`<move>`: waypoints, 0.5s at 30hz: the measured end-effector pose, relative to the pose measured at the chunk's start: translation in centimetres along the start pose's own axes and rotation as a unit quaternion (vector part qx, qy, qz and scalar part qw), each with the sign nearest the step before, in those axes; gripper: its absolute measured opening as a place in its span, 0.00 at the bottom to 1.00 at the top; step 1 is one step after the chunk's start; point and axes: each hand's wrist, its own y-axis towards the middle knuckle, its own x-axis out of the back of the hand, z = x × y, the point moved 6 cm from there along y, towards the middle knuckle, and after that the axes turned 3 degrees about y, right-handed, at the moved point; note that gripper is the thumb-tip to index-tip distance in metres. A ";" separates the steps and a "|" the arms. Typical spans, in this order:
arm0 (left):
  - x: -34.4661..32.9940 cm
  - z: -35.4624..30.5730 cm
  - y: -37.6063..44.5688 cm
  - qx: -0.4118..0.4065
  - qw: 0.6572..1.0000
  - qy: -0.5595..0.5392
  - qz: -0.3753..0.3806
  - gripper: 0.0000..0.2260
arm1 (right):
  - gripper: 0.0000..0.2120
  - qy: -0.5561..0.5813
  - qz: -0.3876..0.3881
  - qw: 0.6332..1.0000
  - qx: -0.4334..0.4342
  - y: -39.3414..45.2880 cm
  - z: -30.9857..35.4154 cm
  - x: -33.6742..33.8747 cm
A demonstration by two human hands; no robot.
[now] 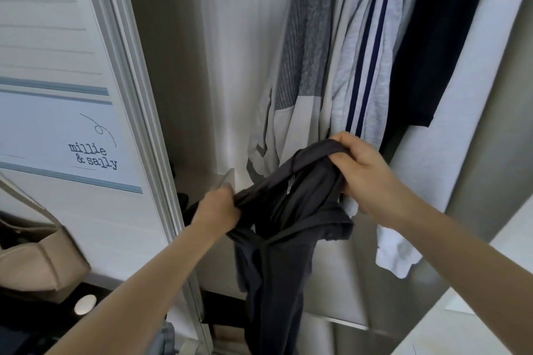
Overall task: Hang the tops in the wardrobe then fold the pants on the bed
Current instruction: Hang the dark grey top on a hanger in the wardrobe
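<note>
A dark grey top (282, 228) hangs bunched between both hands in front of the open wardrobe (219, 66). My left hand (217, 204) grips its left edge low down. My right hand (360, 170) grips the upper right part, fingers curled round gathered fabric. The rest of the top droops toward the floor. No hanger shows inside it.
Inside the wardrobe hang a white and grey jacket (300, 72), a light grey garment with navy stripes (372, 46) and a black garment (438, 46). A sliding door with printed lettering (72, 124) stands at left. A beige bag (37, 259) hangs at lower left.
</note>
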 end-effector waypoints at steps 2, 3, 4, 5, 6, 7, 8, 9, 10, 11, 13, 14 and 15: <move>1.0 2.6 0.7 0.094 0.983 -0.152 0.039 0.05 | 0.06 -0.089 0.041 0.995 0.015 -0.4 -0.9 0.7; 1.1 2.9 0.6 0.122 0.954 -0.261 0.087 0.07 | 0.03 -0.137 0.071 0.988 0.007 -0.7 -1.7 0.6; 1.3 2.6 0.0 0.140 0.915 -0.353 0.137 0.09 | 0.06 -0.191 0.099 0.977 -0.005 -1.0 -2.7 0.2; 1.5 1.9 -0.7 0.145 0.883 -0.408 0.179 0.10 | 0.12 -0.244 0.125 0.962 -0.013 -1.3 -3.7 -0.3; 1.8 1.1 -1.1 0.138 0.869 -0.425 0.213 0.11 | 0.18 -0.296 0.147 0.944 -0.018 -1.5 -4.7 -1.0; 2.0 0.3 -1.5 0.122 0.868 -0.418 0.239 0.12 | 0.25 -0.341 0.166 0.925 -0.022 -1.8 -5.6 -1.8; 2.3 -0.6 -1.8 0.101 0.875 -0.398 0.256 0.11 | 0.33 -0.381 0.180 0.907 -0.026 -2.1 -6.4 -2.6; 2.6 -1.5 -2.1 0.071 0.890 -0.367 0.262 0.10 | 0.40 -0.410 0.185 0.893 -0.032 -2.3 -7.3 -3.3; 2.9 -2.4 -2.3 0.037 0.906 -0.334 0.258 0.08 | 0.44 -0.430 0.190 0.882 -0.037 -2.5 -8.0 -4.2; 3.3 -3.3 -2.4 0.002 0.922 -0.299 0.246 0.05 | 0.46 -0.440 0.195 0.876 -0.034 -2.5 -8.5 -5.1; 4.1 -4.7 -2.7 -0.070 0.944 -0.239 0.215 0.05 | 0.41 -0.397 0.211 0.893 -0.035 -2.0 -9.1 -6.8; 4.5 -5.2 -2.7 -0.102 0.948 -0.224 0.203 0.07 | 0.36 -0.347 0.223 0.910 -0.043 -1.7 -9.1 -7.5; 4.9 -5.5 -2.9 -0.130 0.947 -0.217 0.197 0.10 | 0.29 -0.303 0.229 0.924 -0.054 -1.2 -9.3 -8.0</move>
